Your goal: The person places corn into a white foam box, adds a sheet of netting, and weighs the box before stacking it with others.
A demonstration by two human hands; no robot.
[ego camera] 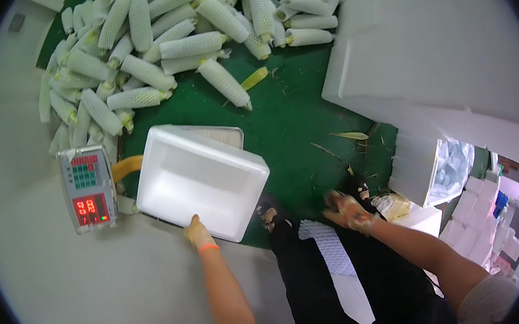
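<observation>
With its thumb over the near wall, my gloved left hand (199,234) grips a white foam box (207,159). The box is tilted, its open side turned towards me, over the metal platform (226,136) of a weighing scale. To its left stands the scale's display unit (89,190), with lit red digits and a keypad. My right hand (349,213), in a stained glove, holds nothing; its fingers are apart above my right leg. On my lap lies a strip of white foam netting (331,253) joined to a flat white piece.
Many ears of corn in white foam net sleeves (138,75) are heaped on the green floor (284,127). A large white foam block or box (425,38) stands at right. Beyond my right hand is an open box with clear plastic bags (454,169). Leaf scraps (350,135) lie about.
</observation>
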